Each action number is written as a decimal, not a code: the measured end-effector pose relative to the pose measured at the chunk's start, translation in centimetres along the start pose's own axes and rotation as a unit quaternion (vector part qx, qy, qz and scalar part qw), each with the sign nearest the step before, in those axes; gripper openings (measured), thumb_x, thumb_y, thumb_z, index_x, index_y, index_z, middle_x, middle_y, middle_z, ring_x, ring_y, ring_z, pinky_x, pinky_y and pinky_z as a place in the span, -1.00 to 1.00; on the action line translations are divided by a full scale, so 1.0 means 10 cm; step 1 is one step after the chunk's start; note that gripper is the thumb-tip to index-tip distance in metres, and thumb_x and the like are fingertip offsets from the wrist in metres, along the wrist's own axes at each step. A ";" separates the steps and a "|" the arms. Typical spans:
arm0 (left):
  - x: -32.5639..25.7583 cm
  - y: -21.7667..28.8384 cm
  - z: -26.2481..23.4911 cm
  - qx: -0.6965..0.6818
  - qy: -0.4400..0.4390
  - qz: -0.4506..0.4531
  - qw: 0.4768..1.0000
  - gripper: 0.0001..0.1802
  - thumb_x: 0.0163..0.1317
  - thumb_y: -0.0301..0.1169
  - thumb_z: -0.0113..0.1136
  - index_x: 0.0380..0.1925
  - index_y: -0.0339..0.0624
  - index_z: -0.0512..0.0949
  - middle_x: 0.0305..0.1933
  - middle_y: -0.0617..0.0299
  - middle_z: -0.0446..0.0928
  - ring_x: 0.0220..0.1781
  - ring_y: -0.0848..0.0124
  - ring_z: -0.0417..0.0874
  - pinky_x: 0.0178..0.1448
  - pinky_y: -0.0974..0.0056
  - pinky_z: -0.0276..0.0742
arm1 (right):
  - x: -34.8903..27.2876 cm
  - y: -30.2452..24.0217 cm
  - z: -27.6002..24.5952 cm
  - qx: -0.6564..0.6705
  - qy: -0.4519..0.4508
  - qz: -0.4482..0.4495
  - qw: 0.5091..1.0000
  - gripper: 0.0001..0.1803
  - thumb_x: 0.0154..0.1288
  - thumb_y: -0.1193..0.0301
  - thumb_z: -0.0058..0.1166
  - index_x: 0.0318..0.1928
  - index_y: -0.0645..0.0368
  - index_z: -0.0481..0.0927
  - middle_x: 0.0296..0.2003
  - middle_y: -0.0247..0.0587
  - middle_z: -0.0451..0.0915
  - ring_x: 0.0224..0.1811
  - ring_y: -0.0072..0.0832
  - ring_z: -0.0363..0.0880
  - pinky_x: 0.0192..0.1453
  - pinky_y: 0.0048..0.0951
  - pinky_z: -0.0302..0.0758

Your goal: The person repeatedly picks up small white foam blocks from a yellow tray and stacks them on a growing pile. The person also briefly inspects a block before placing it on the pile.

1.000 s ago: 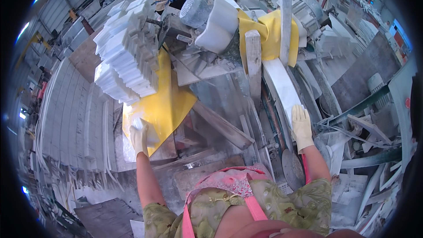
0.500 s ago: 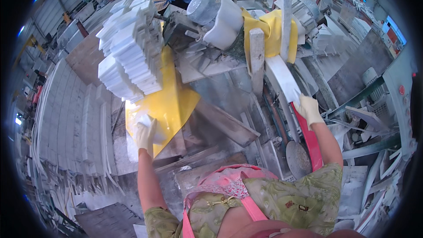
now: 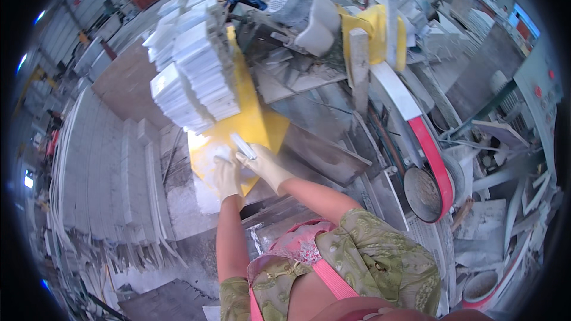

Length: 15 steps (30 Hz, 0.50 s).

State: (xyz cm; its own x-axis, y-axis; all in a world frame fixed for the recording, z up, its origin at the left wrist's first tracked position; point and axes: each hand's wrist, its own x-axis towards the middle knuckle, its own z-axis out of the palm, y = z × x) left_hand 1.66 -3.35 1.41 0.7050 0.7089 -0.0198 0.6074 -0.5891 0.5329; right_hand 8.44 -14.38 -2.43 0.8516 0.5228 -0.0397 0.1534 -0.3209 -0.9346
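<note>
1. Yellow sheeting (image 3: 275, 129) spreads in front of you, beneath your two gloved hands, which are close together.
2. Your right hand (image 3: 264, 167) is closed on a small white piece (image 3: 243, 146); the piece tilts, its end sticking out past your fingers, above the sheeting.
3. Your left hand (image 3: 227, 177) is just beside it; blur covers its fingertips, so I cannot tell whether they grip anything.
4. White slabs (image 3: 193, 71) stand in a tall, uneven stack just beyond your hands.
5. Well apart on your right, a white-and-red band (image 3: 429, 151) curves round a wheel (image 3: 421, 193) near the lower end.
</note>
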 end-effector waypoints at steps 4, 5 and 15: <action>0.17 -0.19 0.12 -0.008 -0.035 -0.030 0.999 -0.30 0.50 0.09 -0.03 0.22 -0.43 0.35 0.01 -0.35 0.63 0.13 -0.22 0.65 0.19 -0.08 0.53 | 0.22 0.16 0.18 -0.044 -0.033 0.011 0.998 -0.44 0.37 -0.13 0.07 0.10 0.02 0.67 -0.06 0.01 0.73 0.01 0.04 0.67 0.07 -0.06 0.57; 0.27 -0.26 0.13 -0.053 -0.068 -0.041 0.995 -0.29 0.49 0.07 -0.01 0.26 -0.42 0.34 0.00 -0.34 0.64 0.11 -0.22 0.66 0.19 -0.08 0.54 | 0.23 0.20 0.17 -0.030 -0.047 -0.039 0.998 -0.42 0.39 -0.14 0.04 0.14 0.01 0.64 -0.05 0.02 0.72 0.03 0.05 0.66 0.08 -0.06 0.57; 0.19 0.00 0.36 -0.184 0.065 -0.103 0.975 -0.21 0.12 -0.16 0.45 0.26 -0.43 0.46 -0.04 -0.11 0.66 0.00 0.04 0.72 0.07 0.07 0.64 | -0.01 0.35 -0.43 0.093 -0.301 -0.122 0.941 0.10 0.44 -0.32 -0.12 0.60 0.30 -0.07 0.58 0.09 0.05 0.66 -0.21 -0.04 0.69 -0.35 -0.12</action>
State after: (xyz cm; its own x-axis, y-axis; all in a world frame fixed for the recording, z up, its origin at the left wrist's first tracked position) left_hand 4.32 -3.39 -1.67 0.5143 0.8552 -0.0638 0.5421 -0.2665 0.7969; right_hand 11.00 -18.96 -4.22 0.3565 0.9333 0.0429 0.1690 -0.0193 -0.9854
